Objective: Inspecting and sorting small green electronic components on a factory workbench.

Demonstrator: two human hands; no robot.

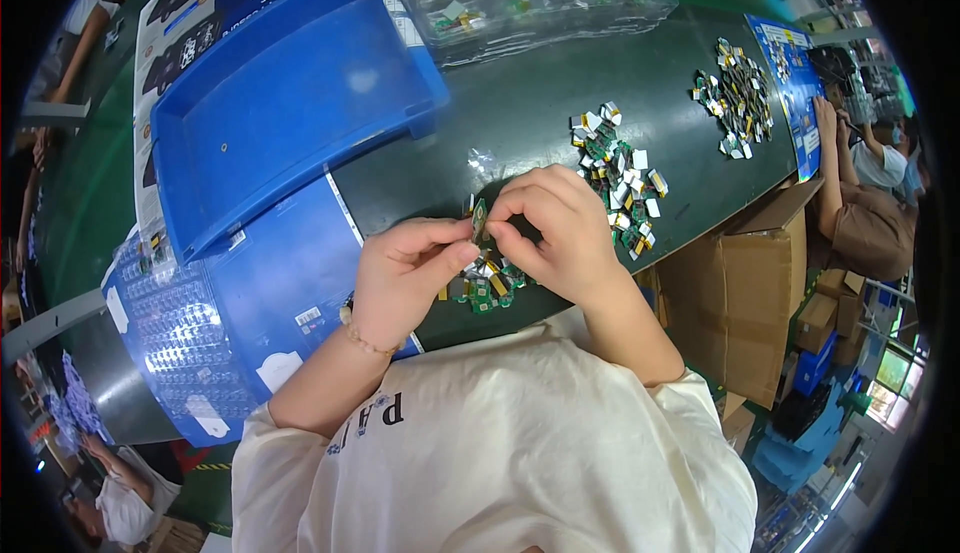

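white shirt (510, 443) lies nearest; beyond it, the left hand (405, 263) pinches a board (479, 217) upright above the near pile (490, 291), probably to steady it for the right hand (565, 228), whose thumb and finger meet at its right side; whether they grip it, i cannot tell. a blue tray (260, 103) sits left.

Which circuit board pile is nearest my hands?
The pile just below your left hand and right hand; the middle pile and far-right pile lie farther off.
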